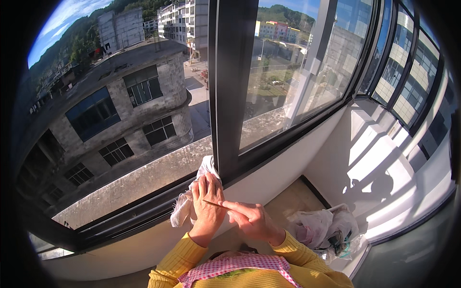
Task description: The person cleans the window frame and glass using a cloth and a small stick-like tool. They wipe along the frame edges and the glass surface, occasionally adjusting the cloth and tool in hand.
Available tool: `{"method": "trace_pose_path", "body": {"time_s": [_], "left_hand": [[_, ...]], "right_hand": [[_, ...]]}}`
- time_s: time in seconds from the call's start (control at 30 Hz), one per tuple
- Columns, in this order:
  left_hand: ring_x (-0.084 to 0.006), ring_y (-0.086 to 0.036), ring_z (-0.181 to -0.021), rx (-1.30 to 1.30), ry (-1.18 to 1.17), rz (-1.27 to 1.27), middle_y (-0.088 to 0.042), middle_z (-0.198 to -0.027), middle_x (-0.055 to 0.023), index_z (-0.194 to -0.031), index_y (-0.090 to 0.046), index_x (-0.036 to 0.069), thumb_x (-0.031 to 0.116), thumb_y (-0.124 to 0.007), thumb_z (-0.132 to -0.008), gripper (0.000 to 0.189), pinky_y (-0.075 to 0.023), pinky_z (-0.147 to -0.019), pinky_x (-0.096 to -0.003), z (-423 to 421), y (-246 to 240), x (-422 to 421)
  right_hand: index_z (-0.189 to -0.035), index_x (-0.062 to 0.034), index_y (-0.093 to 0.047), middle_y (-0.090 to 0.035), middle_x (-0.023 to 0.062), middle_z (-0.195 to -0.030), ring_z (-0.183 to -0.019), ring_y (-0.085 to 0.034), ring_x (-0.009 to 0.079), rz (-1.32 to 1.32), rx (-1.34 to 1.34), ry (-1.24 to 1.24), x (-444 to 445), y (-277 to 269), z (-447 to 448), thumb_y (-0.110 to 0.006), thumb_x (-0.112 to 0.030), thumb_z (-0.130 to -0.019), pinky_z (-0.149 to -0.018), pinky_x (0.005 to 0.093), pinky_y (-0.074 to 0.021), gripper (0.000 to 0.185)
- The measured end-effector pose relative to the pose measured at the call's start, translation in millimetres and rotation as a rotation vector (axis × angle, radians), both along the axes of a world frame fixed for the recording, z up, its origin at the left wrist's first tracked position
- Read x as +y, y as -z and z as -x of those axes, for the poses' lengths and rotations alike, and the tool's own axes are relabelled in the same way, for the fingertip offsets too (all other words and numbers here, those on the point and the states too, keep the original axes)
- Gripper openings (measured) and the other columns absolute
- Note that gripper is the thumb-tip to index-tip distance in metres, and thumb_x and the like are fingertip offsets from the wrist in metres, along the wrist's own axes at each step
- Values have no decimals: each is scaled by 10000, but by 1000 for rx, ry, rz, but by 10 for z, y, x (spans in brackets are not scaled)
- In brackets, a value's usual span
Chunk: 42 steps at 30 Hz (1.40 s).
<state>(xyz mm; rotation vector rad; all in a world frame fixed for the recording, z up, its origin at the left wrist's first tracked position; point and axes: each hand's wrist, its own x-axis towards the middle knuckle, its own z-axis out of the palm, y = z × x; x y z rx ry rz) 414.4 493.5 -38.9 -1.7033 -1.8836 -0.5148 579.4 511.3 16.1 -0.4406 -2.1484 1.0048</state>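
A pale cloth (182, 211) lies bunched over the dark window track (140, 208), against the upright edge of the sliding window frame (230, 90). My left hand (208, 201) presses on this cloth with its fingers pointing towards the frame, and part of the cloth is hidden beneath it. Just to the right, my right hand (252, 219) holds a thin brown stick (215, 204) between thumb and index finger. The stick's tip points left, across the back of my left hand. What the stick is cannot be made out.
On the floor at the right, white plastic bags (320, 230) sit beside a stepped white wall (381, 151). Left of the frame the window stands open above a concrete ledge (144, 176), with buildings and a street far below. A glass pane (288, 72) fills the right side.
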Motion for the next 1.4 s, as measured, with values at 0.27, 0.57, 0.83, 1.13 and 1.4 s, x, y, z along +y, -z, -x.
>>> {"method": "trace_pose_path", "body": {"time_s": [0.27, 0.57, 0.83, 1.13, 1.4], "left_hand": [[-331, -481, -1248, 211, -58, 87, -553, -1305, -207, -1333, -567, -76, 257, -593, -855, 583, -375, -1083, -447, -359, -28, 500], [-321, -486, -1235, 194, -13, 126, -560, -1295, -188, -1315, -584, -64, 258, -562, -889, 534, -383, -1062, -442, -723, -45, 1037], [-308, -502, -1199, 200, 44, 89, -562, -1275, -184, -1329, -558, -79, 251, -559, -884, 554, -391, -1050, -429, -859, -33, 1344], [-291, -526, -1135, 234, 99, 99, -568, -1248, -189, -1276, -585, -74, 257, -583, -859, 532, -427, -992, -419, -1007, -85, 1596], [-322, -523, -1150, 126, 199, 52, -561, -1238, -205, -1253, -577, -80, 204, -588, -846, 496, -421, -1015, -454, -985, -144, 1518]], "right_hand": [[-1262, -11, -659, -671, 97, -752, -623, -646, 185, 67, 35, 21, 236, 20, -171, -579, 20, -959, -593, 317, -533, 315], [-1285, -13, -659, -651, 54, -730, -525, -558, 103, 141, 44, 58, 532, 87, -520, -582, -30, -997, -518, 270, -481, 299], [-1282, 38, -641, -663, 53, -745, -545, -552, 82, 143, 116, 92, 756, 161, -787, -566, -12, -999, -518, 240, -479, 297], [-1293, 35, -631, -661, 51, -757, -557, -542, 73, 131, 194, 122, 998, 323, -935, -571, -13, -1007, -523, 232, -471, 296], [-1189, 28, -661, -616, 38, -804, -627, -526, 101, -120, 310, 614, 1626, 59, -892, -676, -92, -975, -557, 252, -449, 246]]}}
